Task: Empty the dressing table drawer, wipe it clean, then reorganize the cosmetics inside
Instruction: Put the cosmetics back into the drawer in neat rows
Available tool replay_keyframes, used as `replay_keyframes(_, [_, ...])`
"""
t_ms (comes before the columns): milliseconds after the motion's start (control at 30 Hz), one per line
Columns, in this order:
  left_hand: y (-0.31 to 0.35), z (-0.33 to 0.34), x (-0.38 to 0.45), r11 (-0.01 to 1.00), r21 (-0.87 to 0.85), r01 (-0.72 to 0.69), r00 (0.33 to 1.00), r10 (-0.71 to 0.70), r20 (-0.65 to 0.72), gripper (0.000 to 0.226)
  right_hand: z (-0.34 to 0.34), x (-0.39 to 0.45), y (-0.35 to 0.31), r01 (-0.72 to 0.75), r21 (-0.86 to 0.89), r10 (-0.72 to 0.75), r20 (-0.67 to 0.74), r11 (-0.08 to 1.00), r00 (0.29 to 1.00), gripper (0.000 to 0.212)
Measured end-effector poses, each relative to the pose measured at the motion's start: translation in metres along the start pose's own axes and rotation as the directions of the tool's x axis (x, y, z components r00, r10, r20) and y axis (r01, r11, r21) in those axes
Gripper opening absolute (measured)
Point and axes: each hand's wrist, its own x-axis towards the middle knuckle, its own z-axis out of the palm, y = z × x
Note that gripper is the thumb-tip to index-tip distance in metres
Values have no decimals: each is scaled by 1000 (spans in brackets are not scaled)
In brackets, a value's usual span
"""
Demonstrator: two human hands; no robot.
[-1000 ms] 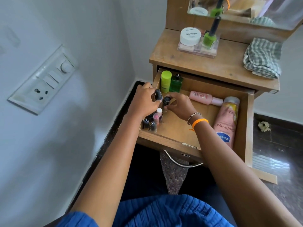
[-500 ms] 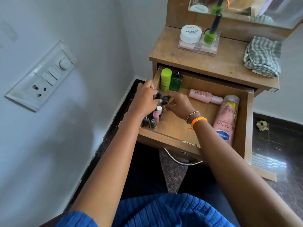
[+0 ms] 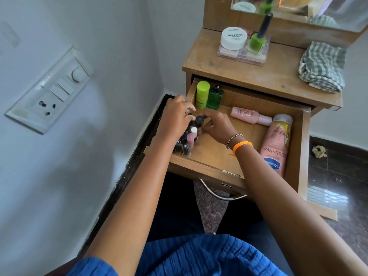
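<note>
The wooden drawer [image 3: 201, 166] is pulled out. Several small nail polish bottles [image 3: 186, 145] stand in a row along its left wall. My left hand [image 3: 174, 119] curls over the far end of that row and grips a dark bottle, mostly hidden under the fingers. My right hand [image 3: 218, 126] pinches a black-capped bottle [image 3: 199, 121] right beside it. A lime green tube [image 3: 202, 94] and a green glass bottle [image 3: 215, 97] stand at the back left corner. A pink bottle [image 3: 251, 115] and a pink Vaseline lotion bottle [image 3: 275, 144] lie at the right.
On the table top sit a white nail polish jar [image 3: 234, 38], a green nail polish bottle [image 3: 257, 39] on a clear case [image 3: 242, 55], and a checked cloth [image 3: 322, 66]. A wall with a switch panel [image 3: 49, 90] is close on the left.
Both hands have lowered their dark bottles toward the far end of the row at the drawer's left wall. The other items have not moved.
</note>
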Motion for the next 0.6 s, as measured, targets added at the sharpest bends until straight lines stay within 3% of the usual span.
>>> replay_keyframes(67, [-2,-1,0,999,10,32,999,-32,-3,24,1,1,1,-5,-24,5,24,1000,1000,32])
replay_keyframes(333, [-1,-1,-4,996,-38,86,996,-85,27,13,0,2,2,-14,-95,21,81,995,997,32])
replay_keyframes(600, [3,-1,-6,995,21,92,996,-93,16,22,-1,-2,-3,-1,-79,12,145,997,989,44])
